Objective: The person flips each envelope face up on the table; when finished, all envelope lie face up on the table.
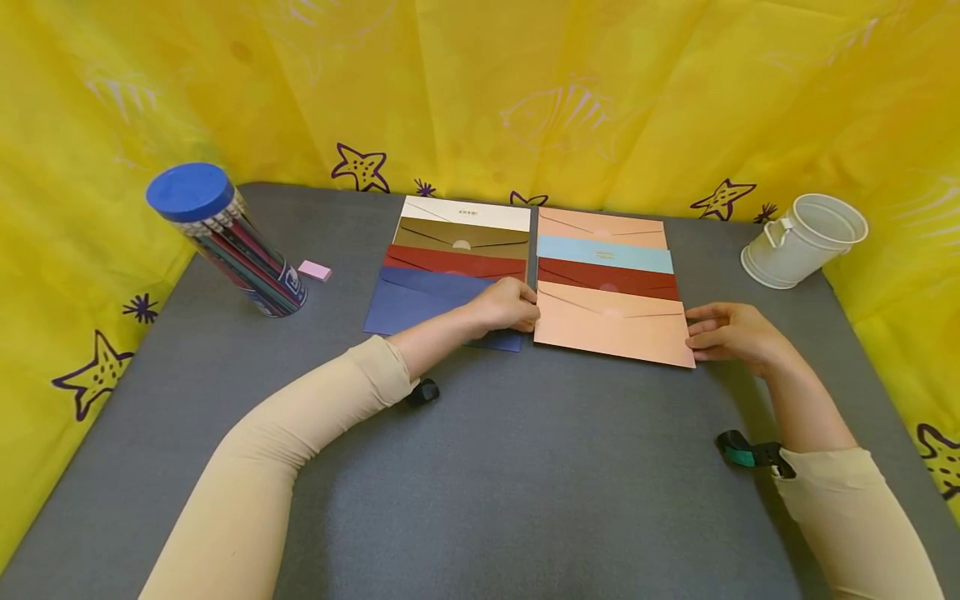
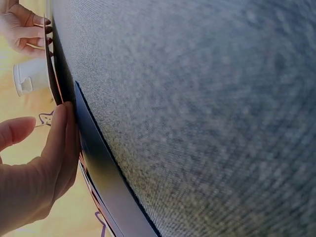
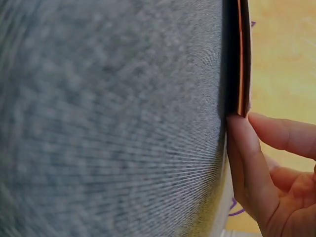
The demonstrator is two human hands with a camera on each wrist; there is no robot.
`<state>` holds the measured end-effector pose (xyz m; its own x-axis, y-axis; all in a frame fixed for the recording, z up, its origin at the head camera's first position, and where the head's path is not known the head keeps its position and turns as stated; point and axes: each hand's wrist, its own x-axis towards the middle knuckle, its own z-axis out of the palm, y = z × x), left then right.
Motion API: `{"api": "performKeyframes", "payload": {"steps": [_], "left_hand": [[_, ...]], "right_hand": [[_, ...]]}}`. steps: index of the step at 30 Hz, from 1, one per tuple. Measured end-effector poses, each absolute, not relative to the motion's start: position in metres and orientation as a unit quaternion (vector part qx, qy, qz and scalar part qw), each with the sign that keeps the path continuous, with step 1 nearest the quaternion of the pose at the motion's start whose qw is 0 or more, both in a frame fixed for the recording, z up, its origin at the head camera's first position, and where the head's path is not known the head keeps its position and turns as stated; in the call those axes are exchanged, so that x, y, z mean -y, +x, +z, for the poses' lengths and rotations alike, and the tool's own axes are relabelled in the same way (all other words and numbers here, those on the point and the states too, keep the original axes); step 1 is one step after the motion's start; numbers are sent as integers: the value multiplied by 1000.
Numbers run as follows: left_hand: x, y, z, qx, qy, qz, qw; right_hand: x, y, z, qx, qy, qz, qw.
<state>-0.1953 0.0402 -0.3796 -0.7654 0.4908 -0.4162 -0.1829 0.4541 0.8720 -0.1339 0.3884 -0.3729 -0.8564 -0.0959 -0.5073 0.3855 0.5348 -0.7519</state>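
Two overlapping rows of envelopes lie side by side on the grey table. A peach envelope is frontmost in the right row, over a dark red envelope, a light blue envelope and another peach envelope. My right hand pinches the front peach envelope's right edge, thumb above and fingers below. At its left edge, the straight fingers of my left hand touch it, the thumb held apart in the left wrist view. That hand overlaps the blue envelope, frontmost in the left row.
Behind the blue envelope lie a red envelope, a brown envelope and a white envelope. A blue-lidded tub of pencils and a pink eraser are at left. At back right stands a white metal pot, before a yellow curtain.
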Motion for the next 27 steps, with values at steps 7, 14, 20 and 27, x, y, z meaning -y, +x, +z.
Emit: {"api": "performKeyframes", "payload": {"steps": [7,14,20,27], "left_hand": [[-39,-194,-380,-801,125,485,326],[-38,-193,-377,-842,169,425,286],[-34,-193,-372,-850,188,407,277],[-14,-196,-364,-860,210,405,228]], "right_hand": [[-389,-135,-374,-839,91,-472,257],[-388,-134,-375,-827,96,-488,262],[-390,-134,-376,-825,97,-492,259],[-395,-132,-373,-842,83,-488,212]]}}
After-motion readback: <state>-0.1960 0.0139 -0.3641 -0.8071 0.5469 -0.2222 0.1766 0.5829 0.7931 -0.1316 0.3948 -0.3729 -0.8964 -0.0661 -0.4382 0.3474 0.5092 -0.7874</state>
